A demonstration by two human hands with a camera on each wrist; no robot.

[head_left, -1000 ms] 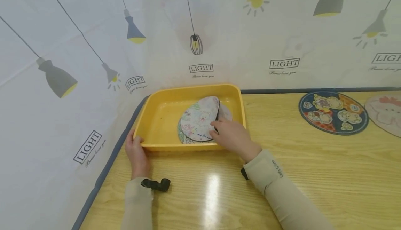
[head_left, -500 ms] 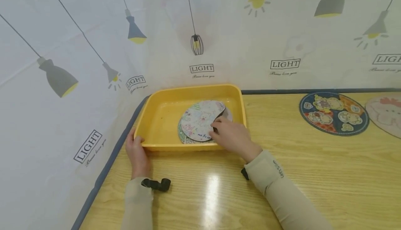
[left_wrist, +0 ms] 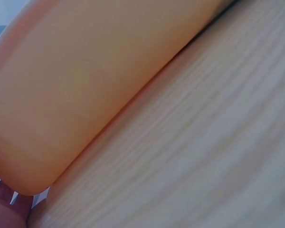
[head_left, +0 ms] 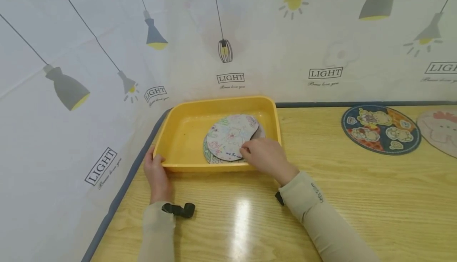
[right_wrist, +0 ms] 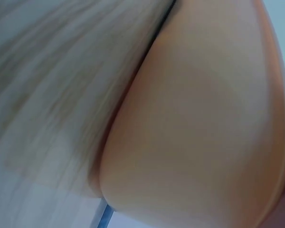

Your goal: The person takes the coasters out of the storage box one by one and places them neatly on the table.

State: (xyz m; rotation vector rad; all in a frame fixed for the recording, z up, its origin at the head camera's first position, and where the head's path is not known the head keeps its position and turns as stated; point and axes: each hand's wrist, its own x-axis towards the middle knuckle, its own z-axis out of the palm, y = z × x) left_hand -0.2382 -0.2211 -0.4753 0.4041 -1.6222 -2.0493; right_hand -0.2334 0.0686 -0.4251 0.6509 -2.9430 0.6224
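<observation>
In the head view my left hand (head_left: 158,176) grips the front left corner of a yellow plastic tray (head_left: 183,143), its thumb over the rim. My right hand (head_left: 265,155) reaches over the tray's front right edge and pinches the near right edge of a pale, round mouse pad (head_left: 228,135) with a coloured drawing. That edge is bent up, showing a dark underside. Beneath it peeks a green-patterned pad (head_left: 208,153), and a greyish pad (head_left: 262,131) shows at the right. The left wrist view shows the tray's outer wall (left_wrist: 85,80); the right wrist view shows its wall (right_wrist: 194,118) too.
To the right on the wooden table (head_left: 321,174) lie a dark blue and orange round pad (head_left: 382,129) and a pink one (head_left: 440,129), cut off by the frame. A lamp-printed wall covering (head_left: 278,56) rises behind the tray and along the left.
The far right part of the pale pad has come down flatter in the tray, and its bend has lessened. The right hand has shifted only slightly; the left hand stays at the tray corner.
</observation>
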